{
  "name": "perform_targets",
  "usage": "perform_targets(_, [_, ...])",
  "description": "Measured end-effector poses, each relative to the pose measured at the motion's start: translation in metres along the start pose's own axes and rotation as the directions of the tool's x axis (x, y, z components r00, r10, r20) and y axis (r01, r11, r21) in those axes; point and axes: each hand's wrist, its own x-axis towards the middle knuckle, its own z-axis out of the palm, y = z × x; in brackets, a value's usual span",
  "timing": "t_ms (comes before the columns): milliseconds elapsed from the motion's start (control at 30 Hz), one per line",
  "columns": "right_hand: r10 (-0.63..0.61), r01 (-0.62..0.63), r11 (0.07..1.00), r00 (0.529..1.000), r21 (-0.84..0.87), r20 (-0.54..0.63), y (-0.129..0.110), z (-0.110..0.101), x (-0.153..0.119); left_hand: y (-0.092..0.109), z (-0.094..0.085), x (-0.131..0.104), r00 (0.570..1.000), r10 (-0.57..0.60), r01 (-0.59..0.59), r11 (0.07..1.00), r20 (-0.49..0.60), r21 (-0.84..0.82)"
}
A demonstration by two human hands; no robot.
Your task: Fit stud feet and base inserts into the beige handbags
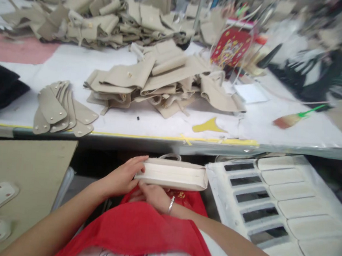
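Note:
A beige box-shaped bag piece (173,174) with a pale flat side facing up lies across my lap, below the table's front edge. My left hand (130,174) grips its left end, fingers curled over the upper corner. Just under the lower left corner, my right hand (155,196), with a silver bracelet at the wrist, pinches the edge; its fingertips are partly hidden. A clear loop shows behind the piece's far edge. Beneath it is red cloth (194,203) with gold marks.
Stacked beige leather pieces (169,76) and strap pieces with studs (54,109) lie on the white table (147,124). A brush (288,119) and yellow scrap (208,125) are nearer right. Boards flank my lap: tan (46,165) at left, one with panels (225,195) at right.

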Motion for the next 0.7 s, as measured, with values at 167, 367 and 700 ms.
perform_targets(167, [-0.206, 0.151, 0.884, 0.975, -0.442, -0.079, -0.055, -0.060, -0.038, 0.024, 0.016, 0.027, 1.000, 0.021, -0.022, 0.982, 0.008, 0.185])
perform_targets(367, [-0.578, -0.394, 0.276, 0.661, -0.876, -0.479, -0.131, -0.169, -0.017, 0.074, 0.044, 0.085, 0.988, 0.077, -0.099, 0.981, 0.132, 0.167])
perform_targets(700, [-0.376, -0.640, 0.380, 0.552, -0.668, -0.744, -0.155, -0.233, 0.049, 0.092, 0.067, 0.108, 0.996, 0.087, -0.085, 0.964, 0.002, 0.252])
